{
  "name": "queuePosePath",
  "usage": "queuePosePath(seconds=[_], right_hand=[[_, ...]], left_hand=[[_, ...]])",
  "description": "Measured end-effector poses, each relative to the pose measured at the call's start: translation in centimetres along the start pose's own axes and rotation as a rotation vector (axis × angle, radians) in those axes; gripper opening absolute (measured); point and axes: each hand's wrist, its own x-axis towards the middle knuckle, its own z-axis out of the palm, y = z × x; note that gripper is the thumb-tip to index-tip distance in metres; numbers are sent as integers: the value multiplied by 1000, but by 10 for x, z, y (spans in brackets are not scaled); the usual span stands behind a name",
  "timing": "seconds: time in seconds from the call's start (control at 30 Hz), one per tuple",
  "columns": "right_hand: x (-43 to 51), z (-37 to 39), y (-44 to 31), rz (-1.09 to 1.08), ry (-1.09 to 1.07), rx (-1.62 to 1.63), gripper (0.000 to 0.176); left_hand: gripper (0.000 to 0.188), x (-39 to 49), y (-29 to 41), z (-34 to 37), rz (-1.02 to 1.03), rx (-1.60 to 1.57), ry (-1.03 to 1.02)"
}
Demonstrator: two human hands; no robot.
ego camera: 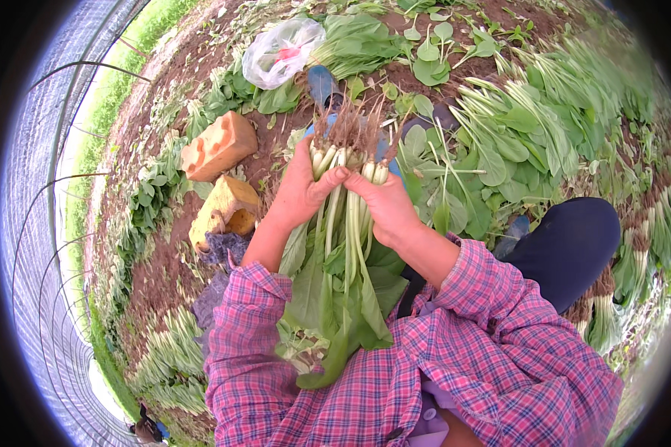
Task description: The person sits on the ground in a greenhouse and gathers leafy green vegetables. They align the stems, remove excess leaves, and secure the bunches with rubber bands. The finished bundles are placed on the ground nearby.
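Both of my hands clasp one bunch of leafy greens (344, 223) in front of my body. Its brown, hairy roots (352, 123) point away from me, and the broad leaves hang toward my lap. My left hand (310, 181) wraps the pale stem bases from the left side. From the right, my right hand (388, 207) grips the same stems, and the two thumbs meet on top of the bunch. The fingers underneath are hidden by the stems. Just beyond the roots, a blue shoe (321, 84) shows on the soil.
Two yellow-orange blocks, one solid-looking (221, 146) and one hollowed (226, 209), lie left of my arm. A clear plastic bag (282, 53) rests ahead beside piled greens (358, 44). More rooted greens (537, 123) lie in heaps to the right. Metal hoops (53, 184) and netting stand far left.
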Motion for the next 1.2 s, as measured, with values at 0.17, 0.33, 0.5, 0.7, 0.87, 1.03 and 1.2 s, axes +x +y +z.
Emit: queuePosePath(seconds=[0.17,0.33,0.5,0.7,0.87,1.03,1.2], right_hand=[[-6,-9,-15,97,-183,-4,22],[5,-9,-18,-102,-137,-91,13],[13,-5,-4,-195,-60,-25,21],[19,-1,0,-269,-45,-56,31],[15,-19,-14,-25,-119,-21,23],[6,-25,-13,-64,-154,-182,28],[10,-19,-12,-156,-125,-91,35]], left_hand=[[75,-4,-5,-7,-40,54,-36],[71,-4,-12,-4,4,100,17],[81,-6,-17,2,82,1,26],[106,-9,-7,7,15,235,86],[90,-6,-11,-6,-144,-51,1],[75,-6,-10,-3,-20,135,69],[72,-6,-9,-3,-21,185,45]])
